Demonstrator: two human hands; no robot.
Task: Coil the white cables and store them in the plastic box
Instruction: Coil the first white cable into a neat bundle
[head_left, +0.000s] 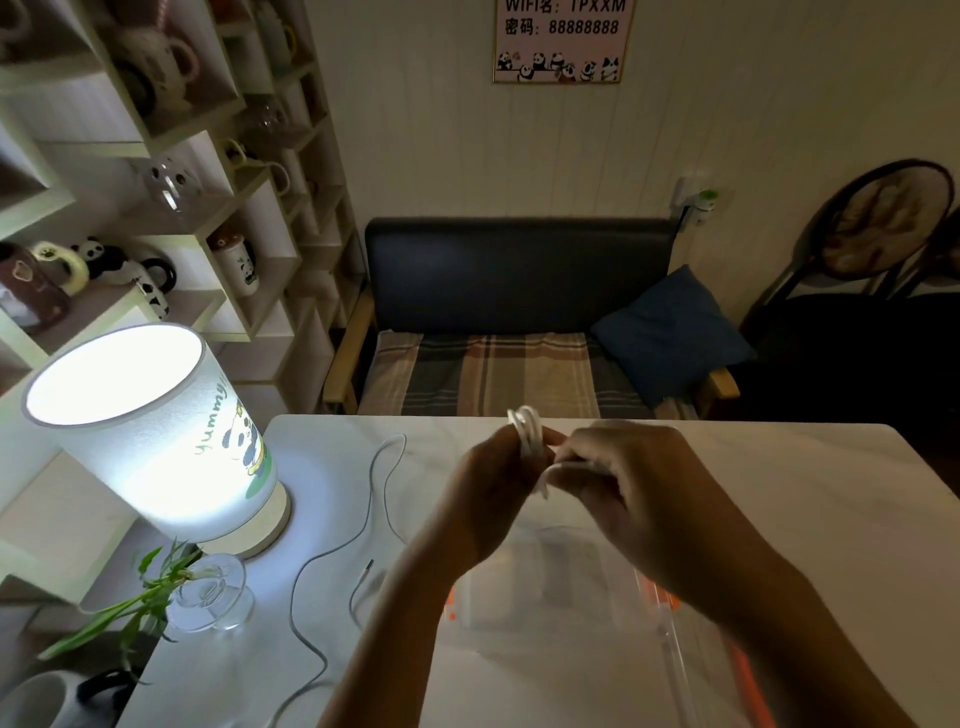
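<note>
Clear plastic box (561, 597) with orange clips sits low in the frame on the bench (805, 493), under both forearms. Above it, at centre, the left hand (493, 483) has its fingers wrapped round a coiled white cable (529, 431); the right hand (639, 483) pinches the loose end. Another white cable (374, 499) trails left toward the lit lamp (156, 431).

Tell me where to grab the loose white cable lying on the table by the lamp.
Pinch the loose white cable near its dark-tipped free end, coming from above. It lies flat and unobstructed there, left of the hands, so coiling can start at the tip.
</note>
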